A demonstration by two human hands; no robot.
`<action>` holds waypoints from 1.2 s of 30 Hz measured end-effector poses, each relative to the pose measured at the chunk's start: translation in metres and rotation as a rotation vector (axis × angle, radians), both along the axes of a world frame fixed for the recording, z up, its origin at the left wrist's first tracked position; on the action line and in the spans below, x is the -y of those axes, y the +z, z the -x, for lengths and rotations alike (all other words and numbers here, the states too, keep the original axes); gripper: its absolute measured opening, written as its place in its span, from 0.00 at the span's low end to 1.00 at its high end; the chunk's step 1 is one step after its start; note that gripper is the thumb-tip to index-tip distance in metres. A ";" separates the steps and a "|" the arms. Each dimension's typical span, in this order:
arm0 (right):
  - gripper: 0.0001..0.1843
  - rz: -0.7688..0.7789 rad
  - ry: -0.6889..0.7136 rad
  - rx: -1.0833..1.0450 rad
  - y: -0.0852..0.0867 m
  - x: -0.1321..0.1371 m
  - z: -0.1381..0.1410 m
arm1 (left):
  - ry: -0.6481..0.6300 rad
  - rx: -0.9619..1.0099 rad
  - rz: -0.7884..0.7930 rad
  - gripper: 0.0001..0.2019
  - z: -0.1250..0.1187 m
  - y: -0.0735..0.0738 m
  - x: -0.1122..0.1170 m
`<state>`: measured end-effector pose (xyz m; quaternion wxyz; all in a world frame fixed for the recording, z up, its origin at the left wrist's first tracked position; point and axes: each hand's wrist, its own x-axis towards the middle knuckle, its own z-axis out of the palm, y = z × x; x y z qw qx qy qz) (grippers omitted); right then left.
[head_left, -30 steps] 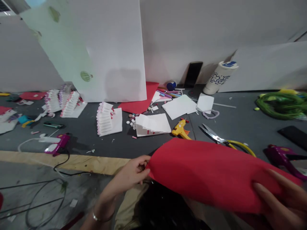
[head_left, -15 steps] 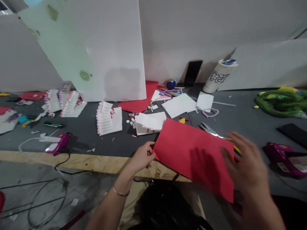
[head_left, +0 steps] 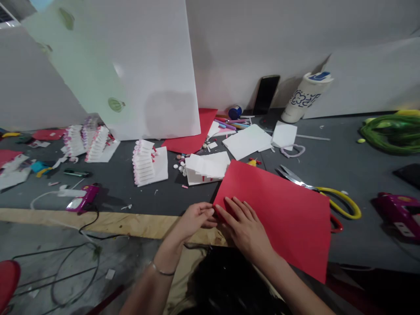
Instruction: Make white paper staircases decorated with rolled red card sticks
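A sheet of red paper (head_left: 278,205) lies over the front edge of the table in the head view. My left hand (head_left: 198,217) is closed at its left edge, thumb and fingers pinching the paper's corner. On the left part of the sheet my right hand (head_left: 247,229) rests flat, fingers spread and fingertips close to the left hand. Yellow-handled scissors (head_left: 318,189) lie partly beneath the sheet's right side. A red handle (head_left: 336,224) pokes out there too; the tool it belongs to is hidden. Just behind the sheet is a folded white paper piece (head_left: 206,168).
A pleated white paper piece (head_left: 144,164) stands at left. Purple gadgets (head_left: 83,197) sit at both sides. A white cup (head_left: 302,98) and a phone (head_left: 266,95) lean at the back. Green cords (head_left: 390,133) lie far right. A large white board (head_left: 157,65) stands behind.
My right hand has moved left from beyond the sheet's right edge and now lies on the paper. The scissors' yellow handle is now in plain sight. My left hand stays at the left edge.
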<state>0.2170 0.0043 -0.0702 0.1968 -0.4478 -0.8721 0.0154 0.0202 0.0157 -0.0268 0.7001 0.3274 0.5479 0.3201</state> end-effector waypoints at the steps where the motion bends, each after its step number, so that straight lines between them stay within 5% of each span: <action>1: 0.26 -0.003 0.012 0.002 0.000 0.001 0.000 | -0.006 -0.015 0.003 0.27 -0.002 -0.001 0.001; 15: 0.25 -0.043 0.101 -0.071 -0.008 0.002 0.001 | 0.019 -0.088 -0.006 0.26 -0.007 -0.006 0.011; 29: 0.24 -0.048 0.075 -0.014 0.009 -0.006 -0.015 | 0.102 -0.035 0.071 0.20 -0.013 -0.007 0.011; 36: 0.19 -0.139 0.081 -0.062 0.013 -0.015 -0.032 | 0.039 -0.016 0.030 0.22 -0.023 -0.006 0.009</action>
